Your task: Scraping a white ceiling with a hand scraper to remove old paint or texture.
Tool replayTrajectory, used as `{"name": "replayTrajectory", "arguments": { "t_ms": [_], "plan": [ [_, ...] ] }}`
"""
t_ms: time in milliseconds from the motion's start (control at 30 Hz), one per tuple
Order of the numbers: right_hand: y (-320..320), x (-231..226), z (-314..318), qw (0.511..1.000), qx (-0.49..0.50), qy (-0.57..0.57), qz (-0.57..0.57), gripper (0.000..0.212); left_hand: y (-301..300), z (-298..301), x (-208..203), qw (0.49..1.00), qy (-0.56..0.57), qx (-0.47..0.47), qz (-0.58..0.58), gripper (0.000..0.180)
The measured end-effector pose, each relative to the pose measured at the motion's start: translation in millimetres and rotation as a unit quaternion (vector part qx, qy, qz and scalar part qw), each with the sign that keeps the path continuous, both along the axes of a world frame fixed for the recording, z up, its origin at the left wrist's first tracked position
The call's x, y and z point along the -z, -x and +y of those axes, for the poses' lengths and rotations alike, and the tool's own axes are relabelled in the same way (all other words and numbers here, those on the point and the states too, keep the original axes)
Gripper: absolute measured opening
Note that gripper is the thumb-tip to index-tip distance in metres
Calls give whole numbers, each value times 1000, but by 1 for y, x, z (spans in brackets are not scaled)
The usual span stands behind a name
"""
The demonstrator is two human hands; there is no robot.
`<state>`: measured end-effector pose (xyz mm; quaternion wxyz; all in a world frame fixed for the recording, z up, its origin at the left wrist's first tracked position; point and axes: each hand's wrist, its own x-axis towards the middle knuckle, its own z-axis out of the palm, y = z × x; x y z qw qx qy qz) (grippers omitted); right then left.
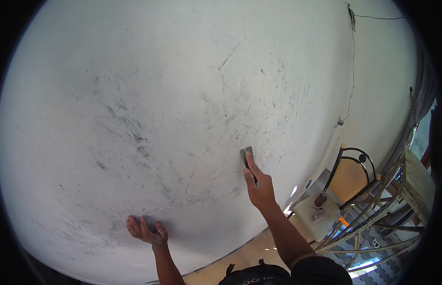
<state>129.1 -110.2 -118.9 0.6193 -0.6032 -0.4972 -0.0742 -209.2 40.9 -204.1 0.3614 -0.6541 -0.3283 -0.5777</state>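
At the lower edge of the view, a dark garment (259, 274) at the person's chest is seen. Just above it, the left hand (147, 232) is laid open and flat against the large white plastered wall (149, 95), low on its surface, with the fingers spread; nothing is held in it. Further up and to the right, a small flat dark scraper blade (248, 157) is gripped by the right hand (260, 186) and pressed against the wall near its middle, among grey smudges and thin cracks. Beyond the right arm, by the wall's lower right edge, a pale square box (320, 213) is seen on the floor, and behind it a chair with a yellow back and black metal frame (350, 176). Grey metal scaffold bars (373, 223) are seen at far right.
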Motion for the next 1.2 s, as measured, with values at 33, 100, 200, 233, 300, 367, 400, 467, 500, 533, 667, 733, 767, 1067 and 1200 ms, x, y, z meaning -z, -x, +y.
{"name": "replayTrajectory", "arguments": {
  "t_ms": [33,100,200,233,300,367,400,467,500,533,667,733,767,1067,1200],
  "plan": [
    [0,-3,-1,1000,3,2,-3,49,1,0,0,1000,2,3,2,49],
    [0,-13,-6,991,-35,65,115,54,0,1,-2,1000,2,7,2,48],
    [-7,-26,-2,993,-19,37,106,55,-1,1,-2,1000,3,12,7,48],
    [-8,-17,0,993,-13,40,107,55,0,1,-1,1000,5,12,10,48],
    [-7,1,6,997,20,-2,77,55,-1,0,-1,1000,7,17,10,48],
    [-8,5,2,994,8,20,104,55,-1,0,-1,1000,7,19,8,48],
    [-4,1,-1,990,-4,42,135,55,1,0,0,1000,10,18,11,48],
    [-2,-15,3,983,-10,30,181,54,3,1,-1,1000,13,22,15,48],
    [-2,-23,1,974,-21,18,225,54,2,-2,-2,1000,13,21,16,48],
    [-6,-14,1,974,-17,19,224,54,0,-3,-2,1000,12,20,18,48],
    [-1,15,-5,972,4,47,228,50,3,3,0,1000,3,10,16,48],
    [-18,23,-6,973,6,50,225,50,1,1,-2,1000,8,8,18,47],
    [-27,26,-6,973,6,47,225,50,-1,1,-2,1000,6,9,18,47],
    [-86,70,0,982,10,-19,190,64,-31,-6,6,999,20,-24,-10,55],
    [-122,51,-3,970,-14,-24,241,62,-72,-16,25,998,49,-27,-3,63]
  ]
}}
